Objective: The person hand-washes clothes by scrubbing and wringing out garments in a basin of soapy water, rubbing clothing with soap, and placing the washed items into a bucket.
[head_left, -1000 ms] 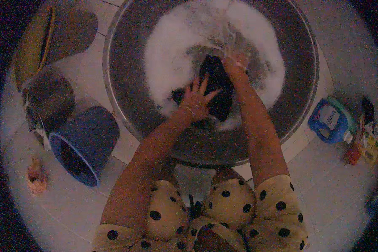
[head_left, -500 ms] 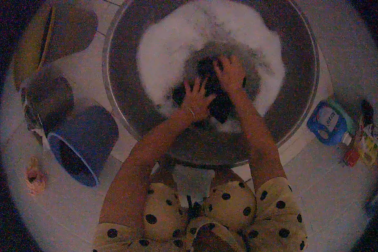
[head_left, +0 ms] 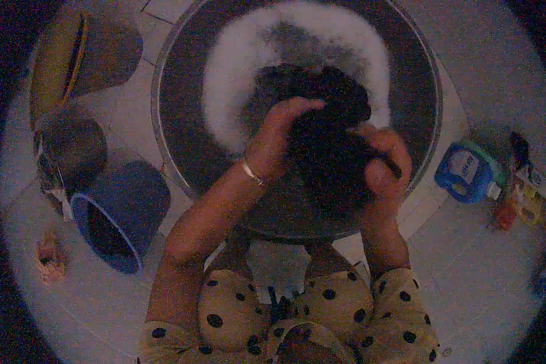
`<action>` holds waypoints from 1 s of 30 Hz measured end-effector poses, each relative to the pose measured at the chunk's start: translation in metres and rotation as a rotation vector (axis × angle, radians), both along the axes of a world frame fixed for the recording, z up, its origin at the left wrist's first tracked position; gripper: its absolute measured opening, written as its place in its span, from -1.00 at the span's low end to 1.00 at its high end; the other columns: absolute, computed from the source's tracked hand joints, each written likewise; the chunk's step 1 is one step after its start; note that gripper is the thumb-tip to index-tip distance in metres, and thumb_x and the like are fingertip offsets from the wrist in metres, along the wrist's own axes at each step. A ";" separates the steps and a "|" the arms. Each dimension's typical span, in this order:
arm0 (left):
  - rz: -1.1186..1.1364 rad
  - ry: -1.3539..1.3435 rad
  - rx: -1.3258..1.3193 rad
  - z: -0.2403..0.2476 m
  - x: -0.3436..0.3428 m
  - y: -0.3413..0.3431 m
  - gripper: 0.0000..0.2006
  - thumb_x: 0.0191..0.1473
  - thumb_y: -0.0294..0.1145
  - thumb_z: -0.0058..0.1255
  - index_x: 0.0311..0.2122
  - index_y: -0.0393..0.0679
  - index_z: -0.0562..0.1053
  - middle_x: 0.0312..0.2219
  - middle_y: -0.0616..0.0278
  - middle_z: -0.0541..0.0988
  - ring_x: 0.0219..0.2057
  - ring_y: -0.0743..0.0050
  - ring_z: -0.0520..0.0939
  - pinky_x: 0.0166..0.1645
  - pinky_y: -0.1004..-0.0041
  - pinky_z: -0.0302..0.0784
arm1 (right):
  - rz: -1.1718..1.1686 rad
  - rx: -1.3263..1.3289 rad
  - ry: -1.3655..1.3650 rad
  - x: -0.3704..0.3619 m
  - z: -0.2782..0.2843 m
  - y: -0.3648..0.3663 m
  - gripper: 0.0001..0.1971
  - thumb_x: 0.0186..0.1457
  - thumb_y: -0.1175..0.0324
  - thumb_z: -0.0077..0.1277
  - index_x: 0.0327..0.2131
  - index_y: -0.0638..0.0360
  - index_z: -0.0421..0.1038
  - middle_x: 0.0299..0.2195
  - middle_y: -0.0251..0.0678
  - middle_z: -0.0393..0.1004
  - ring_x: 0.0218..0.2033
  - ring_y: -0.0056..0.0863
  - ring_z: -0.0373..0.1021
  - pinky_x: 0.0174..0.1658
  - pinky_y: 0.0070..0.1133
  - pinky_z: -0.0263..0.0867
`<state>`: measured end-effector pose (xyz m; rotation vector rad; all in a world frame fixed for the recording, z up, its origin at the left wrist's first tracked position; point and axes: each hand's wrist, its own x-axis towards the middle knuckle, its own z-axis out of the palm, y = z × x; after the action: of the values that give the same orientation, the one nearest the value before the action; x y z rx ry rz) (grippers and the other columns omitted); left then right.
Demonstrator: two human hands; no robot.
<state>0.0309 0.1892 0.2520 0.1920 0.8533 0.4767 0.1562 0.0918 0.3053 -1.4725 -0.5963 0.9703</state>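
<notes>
A wet-looking black cloth (head_left: 330, 151) hangs bunched between my two hands, raised over a wide round metal basin (head_left: 164, 121). My left hand (head_left: 274, 136) grips its left side, fingers curled over the top. On the other side my right hand (head_left: 387, 161) is closed around a fold, thumb against the cloth. Dim light hides whether it is a garment or a plain piece of fabric. White suds (head_left: 230, 73) float in the basin behind the cloth, with a greyish dark patch in their middle.
To the left, a blue bucket (head_left: 142, 194) lies on its side near a dark metal pot (head_left: 79, 145) and a yellow-rimmed tub (head_left: 73, 60). A peach scrunched item (head_left: 51, 258) is on the tiles. Right of the basin lie a blue detergent bottle (head_left: 464, 173) and packets (head_left: 531, 194).
Both hands were spread flat on the black cloth down in the suds. Now they grip it and have lifted it up toward me, the right hand shifting right and nearer.
</notes>
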 end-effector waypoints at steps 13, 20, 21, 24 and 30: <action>-0.649 0.708 0.674 -0.216 -0.059 -0.036 -0.50 -0.20 -0.27 0.13 -0.07 -0.25 0.46 -0.16 0.01 0.55 -0.10 0.08 0.52 0.01 0.25 0.40 | 0.483 -0.254 -0.109 -0.033 -0.183 -0.066 -0.80 0.02 0.33 0.12 -0.33 0.21 0.39 -0.31 -0.30 0.43 -0.29 -0.42 0.36 -0.14 -0.57 0.28; -1.299 1.633 1.497 -0.251 -0.057 0.078 -0.56 0.17 -0.08 -0.19 0.03 -0.16 0.42 -0.07 -0.14 0.50 0.05 -0.01 0.44 0.12 0.20 0.32 | -0.633 -0.670 0.194 0.095 -0.267 -0.020 -0.44 0.06 -0.10 0.01 -0.10 0.24 0.39 -0.20 -0.16 0.47 -0.33 -0.31 0.42 -0.29 -0.33 0.39; -0.994 1.398 1.116 -0.216 -0.018 0.082 -0.55 0.15 -0.07 -0.17 0.02 -0.17 0.41 -0.11 -0.15 0.51 0.00 -0.06 0.47 0.05 0.16 0.37 | -0.508 -0.702 0.189 0.102 -0.253 0.001 -0.40 0.04 -0.13 0.02 -0.11 0.27 0.40 -0.19 -0.16 0.47 -0.30 -0.28 0.42 -0.25 -0.32 0.37; -0.872 1.179 1.552 -0.221 -0.012 0.119 -0.52 0.06 -0.05 -0.05 -0.01 -0.19 0.43 -0.25 -0.20 0.53 -0.19 -0.22 0.51 -0.10 0.06 0.44 | -0.172 -0.697 0.026 0.029 -0.234 0.127 -0.37 0.03 -0.17 0.00 -0.18 0.32 0.45 -0.20 -0.09 0.49 -0.20 -0.19 0.41 -0.12 -0.28 0.31; -0.325 0.925 1.934 -0.164 -0.036 -0.020 -0.51 -0.10 -0.13 0.07 -0.05 -0.15 0.42 -0.23 -0.04 0.44 -0.25 -0.16 0.44 -0.11 0.01 0.38 | 0.092 -0.094 -0.654 -0.045 -0.224 0.000 -0.65 0.17 0.21 -0.16 -0.08 0.22 0.41 -0.08 0.06 0.36 -0.04 0.03 0.27 0.04 -0.14 0.13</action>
<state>-0.0052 0.1692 0.0882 2.4303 0.9161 0.7719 0.1107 0.0915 0.0809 -1.8669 -1.1059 0.5738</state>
